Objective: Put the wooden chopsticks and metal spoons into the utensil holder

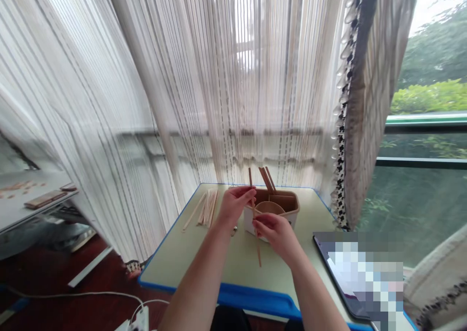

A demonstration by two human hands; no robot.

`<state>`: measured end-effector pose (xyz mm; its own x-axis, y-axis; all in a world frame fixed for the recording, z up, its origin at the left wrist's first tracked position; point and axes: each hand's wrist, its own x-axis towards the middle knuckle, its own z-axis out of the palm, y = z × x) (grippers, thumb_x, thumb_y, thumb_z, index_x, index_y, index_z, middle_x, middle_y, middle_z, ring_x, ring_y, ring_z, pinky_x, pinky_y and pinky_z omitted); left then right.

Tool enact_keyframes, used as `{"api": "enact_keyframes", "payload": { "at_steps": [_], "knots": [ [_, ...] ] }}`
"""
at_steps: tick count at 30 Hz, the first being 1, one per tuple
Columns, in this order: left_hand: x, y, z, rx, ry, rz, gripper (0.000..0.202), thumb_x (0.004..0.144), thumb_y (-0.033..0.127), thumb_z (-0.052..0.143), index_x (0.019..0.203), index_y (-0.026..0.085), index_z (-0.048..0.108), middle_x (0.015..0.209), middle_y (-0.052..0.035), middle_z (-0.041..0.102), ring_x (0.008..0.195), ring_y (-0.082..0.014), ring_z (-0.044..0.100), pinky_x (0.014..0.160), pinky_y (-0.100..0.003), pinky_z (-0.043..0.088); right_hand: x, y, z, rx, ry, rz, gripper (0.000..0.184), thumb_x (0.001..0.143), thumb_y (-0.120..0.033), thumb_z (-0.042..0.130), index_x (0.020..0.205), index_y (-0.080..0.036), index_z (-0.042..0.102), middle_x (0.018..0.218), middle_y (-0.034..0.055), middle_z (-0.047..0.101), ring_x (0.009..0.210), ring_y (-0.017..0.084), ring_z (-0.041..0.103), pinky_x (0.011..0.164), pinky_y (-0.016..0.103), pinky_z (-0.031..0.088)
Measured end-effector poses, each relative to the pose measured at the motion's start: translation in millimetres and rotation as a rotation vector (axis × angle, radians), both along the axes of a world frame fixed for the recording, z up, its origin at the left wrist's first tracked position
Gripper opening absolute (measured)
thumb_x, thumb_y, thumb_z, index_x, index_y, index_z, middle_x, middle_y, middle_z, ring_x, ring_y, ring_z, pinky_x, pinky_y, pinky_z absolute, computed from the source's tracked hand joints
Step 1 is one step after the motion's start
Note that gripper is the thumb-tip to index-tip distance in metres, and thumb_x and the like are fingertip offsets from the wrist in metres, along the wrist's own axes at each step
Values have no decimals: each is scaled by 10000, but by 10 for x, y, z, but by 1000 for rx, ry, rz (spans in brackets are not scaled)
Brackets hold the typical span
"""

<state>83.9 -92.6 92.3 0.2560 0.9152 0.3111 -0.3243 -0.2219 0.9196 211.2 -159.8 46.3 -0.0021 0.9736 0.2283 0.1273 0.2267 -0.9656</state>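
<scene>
Both forearms reach forward from the near edge of the pale green table with a blue edge [204, 260] and meet over its middle. The left hand [235, 202] is raised, wrist bent, its fingers closed in a pinch on the upper part of a thin wooden stick [259, 254]. The right hand [277, 231] sits just below with its knuckles up and grips the same stick lower down, so the stick stands nearly upright, its lower end clear of the hands. Just behind them, toward the far edge, stands a white box with a brown rim [292, 203] (more sticks lean in it). Loose wooden sticks [205, 209] lie near the far left corner.
</scene>
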Motion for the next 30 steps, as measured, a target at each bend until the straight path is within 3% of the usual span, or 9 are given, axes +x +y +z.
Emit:
{"api": "enact_keyframes", "payload": {
  "at_steps": [8,17,22,30],
  "knots": [
    [371,-101,103,14,-12,-65,299,611,301,744,856,137,695,740,-59,689,600,-120,620,588,-258,531,398,-84,193,37,-4,-30,249,725,-378,621,833,-157,655,718,60,670,661,185,625,596,287,520],
    [650,-134,287,53,-119,-30,302,596,302,750,842,139,681,770,-58,688,641,-150,642,663,-341,557,631,-133,212,89,-71,-99,228,727,-359,611,839,-162,642,711,51,672,656,181,632,593,276,519],
    [751,-96,469,81,-166,-2,316,584,309,757,837,143,668,778,-57,690,670,-162,654,682,-350,555,807,-45,485,238,-263,-141,183,748,-312,585,839,-178,669,767,49,692,694,173,642,620,257,510],
    [772,140,732,154,-239,75,324,587,312,756,837,141,640,798,-59,689,725,-168,662,722,-346,547,968,313,851,432,-546,-259,153,758,-297,577,811,-203,684,740,44,681,672,162,623,631,265,486]
  ]
}}
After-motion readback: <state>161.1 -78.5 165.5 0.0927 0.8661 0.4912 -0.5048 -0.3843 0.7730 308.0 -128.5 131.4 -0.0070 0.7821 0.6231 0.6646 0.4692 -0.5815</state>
